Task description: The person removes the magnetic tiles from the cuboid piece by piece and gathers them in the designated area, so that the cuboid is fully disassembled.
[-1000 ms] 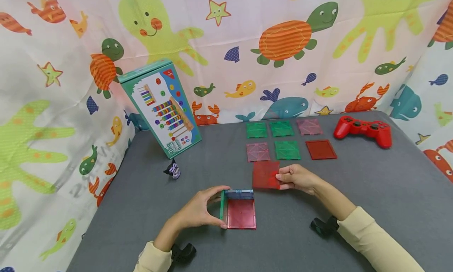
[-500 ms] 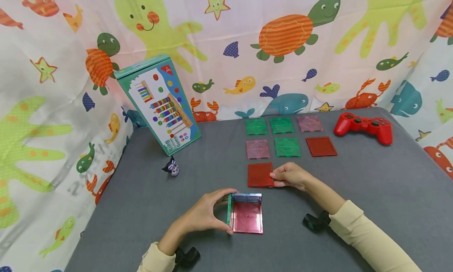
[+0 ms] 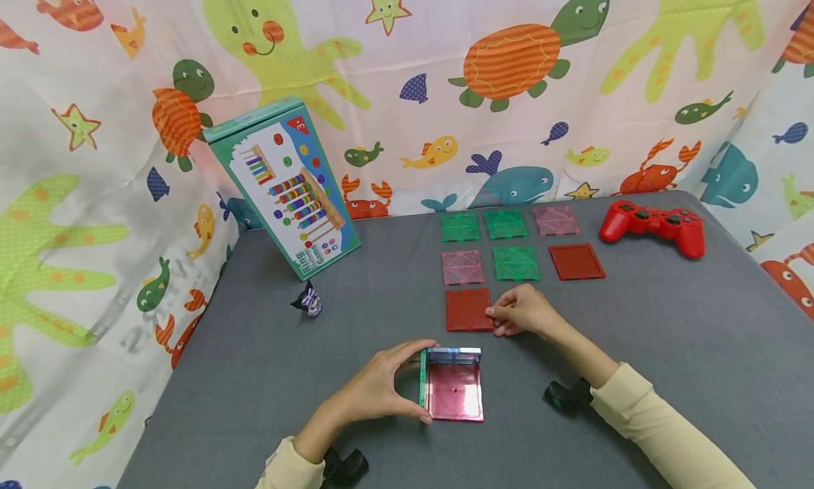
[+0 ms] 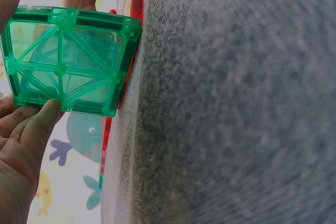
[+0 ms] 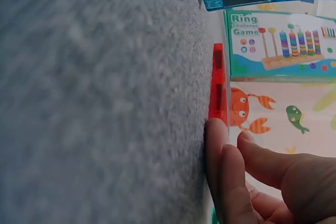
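Observation:
In the head view my left hand point(image 3: 388, 386) grips an upright green magnetic tile point(image 4: 60, 69) by its near and far edges, thumb in front and fingers behind. This tile forms the left wall on a pink magnetic tile point(image 3: 456, 393) that lies flat. A blue magnetic tile point(image 3: 453, 356) stands along the back edge. My right hand point(image 3: 521, 311) is beside a red magnetic tile point(image 3: 467, 309) flat on the table. In the right wrist view one fingertip meets the red tile's edge while an upper finger stands apart from it.
Behind lie flat tiles: several green point(image 3: 516, 263), two pink point(image 3: 463, 268) and another red tile point(image 3: 577, 261). A red game controller point(image 3: 653, 227) sits at the back right. At the left are a tilted Ring Challenge Game box point(image 3: 286, 192) and a small figurine point(image 3: 309, 302).
My right hand has lowered the red tile onto the table, and its upper finger has lifted off. My left hand has shifted right with the joined green, blue and pink tiles.

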Demonstrator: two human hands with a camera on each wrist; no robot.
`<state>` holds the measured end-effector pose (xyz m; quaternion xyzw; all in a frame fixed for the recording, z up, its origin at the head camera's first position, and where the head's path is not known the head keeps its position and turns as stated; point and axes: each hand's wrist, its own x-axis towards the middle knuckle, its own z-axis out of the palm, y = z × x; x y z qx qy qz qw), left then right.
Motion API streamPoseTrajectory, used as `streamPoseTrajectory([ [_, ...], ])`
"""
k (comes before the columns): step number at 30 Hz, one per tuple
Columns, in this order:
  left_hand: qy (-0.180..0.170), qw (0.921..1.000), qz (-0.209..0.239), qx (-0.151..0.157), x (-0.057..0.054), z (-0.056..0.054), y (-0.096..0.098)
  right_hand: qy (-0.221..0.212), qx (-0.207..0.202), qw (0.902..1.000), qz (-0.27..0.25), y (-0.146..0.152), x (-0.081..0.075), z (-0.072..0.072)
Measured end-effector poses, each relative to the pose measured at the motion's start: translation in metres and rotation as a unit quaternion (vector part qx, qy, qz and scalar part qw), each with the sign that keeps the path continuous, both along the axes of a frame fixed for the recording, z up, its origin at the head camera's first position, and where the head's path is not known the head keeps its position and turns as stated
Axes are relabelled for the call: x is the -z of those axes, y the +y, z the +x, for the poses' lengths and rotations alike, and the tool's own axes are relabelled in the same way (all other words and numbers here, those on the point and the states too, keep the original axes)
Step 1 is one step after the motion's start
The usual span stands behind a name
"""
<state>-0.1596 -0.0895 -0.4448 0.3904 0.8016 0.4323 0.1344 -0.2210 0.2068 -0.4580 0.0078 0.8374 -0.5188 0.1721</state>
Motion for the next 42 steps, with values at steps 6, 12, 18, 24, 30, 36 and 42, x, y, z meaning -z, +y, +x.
streamPoseTrajectory([
  [6, 0.027, 0.9996, -0.008, -0.004, 0.003, 0.002, 0.002, 0.080, -0.067, 0.9944, 0.012, 0.010, -0.013, 0.022],
  [12, 0.044, 0.9990, -0.009, -0.004, 0.002, 0.002, 0.000, 0.112, -0.227, 0.9659, -0.057, -0.001, -0.021, 0.055],
  [18, 0.007, 0.9993, 0.002, -0.037, 0.000, 0.007, 0.004, 0.164, -0.243, 0.9561, -0.012, -0.026, -0.017, 0.064],
  [24, -0.104, 0.9903, 0.024, -0.089, 0.000, 0.014, 0.013, 0.203, -0.195, 0.9592, 0.032, -0.032, -0.013, 0.065],
  [30, -0.140, 0.9836, 0.013, -0.112, -0.002, 0.018, 0.014, 0.147, -0.138, 0.9788, -0.039, -0.036, -0.009, 0.065],
  [36, -0.154, 0.9828, 0.016, -0.101, -0.006, 0.020, 0.015, 0.112, -0.101, 0.9835, -0.100, -0.039, -0.005, 0.065],
  [42, -0.147, 0.9837, 0.008, -0.103, -0.007, 0.024, 0.016, 0.083, -0.083, 0.9807, -0.156, -0.040, -0.001, 0.063],
])
